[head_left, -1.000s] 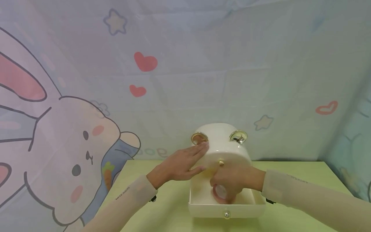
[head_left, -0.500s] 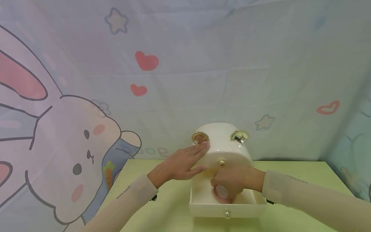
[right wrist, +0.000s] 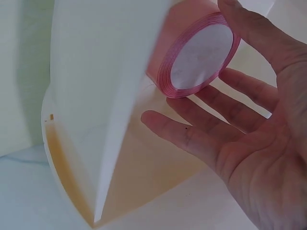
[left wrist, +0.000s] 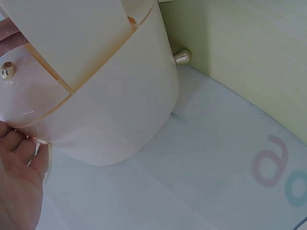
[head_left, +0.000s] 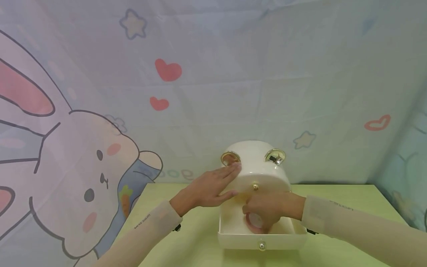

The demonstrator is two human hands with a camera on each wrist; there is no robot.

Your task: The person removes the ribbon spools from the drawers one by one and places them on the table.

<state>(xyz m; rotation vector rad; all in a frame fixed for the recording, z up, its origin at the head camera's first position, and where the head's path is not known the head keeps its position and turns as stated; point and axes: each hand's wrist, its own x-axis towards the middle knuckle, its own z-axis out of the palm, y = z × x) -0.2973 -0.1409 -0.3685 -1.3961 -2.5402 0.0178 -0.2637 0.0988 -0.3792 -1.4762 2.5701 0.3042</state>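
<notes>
**Ribbon roll in hand inside the pulled-out drawer**

A roll of pink ribbon (right wrist: 168, 60) is sitting within the walls of the open drawer (head_left: 233, 241), tilted on edge; whether it is touching the bottom is not showing. The right hand (head_left: 263, 205) is gripping it, thumb on one side of the rim and fingertips on the other, with the finger farthest from the thumb lying clear. That partly closed hold is likely keeping the roll secure while leaving its round face uncovered. The drawer is standing well out from the white cabinet (head_left: 253, 157), which is giving the hand room to reach in from above; a gold knob (head_left: 262, 246) is marking its front.

The left hand (head_left: 208, 189) is spreading its fingers over the cabinet's upper side, right beside the round gold ear (head_left: 230, 158). It is holding nothing, fingers mostly extended, and is probably steadying the body. A matching ear (head_left: 275, 157) is standing opposite. All this is resting on a pale green table (head_left: 200, 230), before a backdrop (head_left: 213, 129) showing hearts and a rabbit.
</notes>
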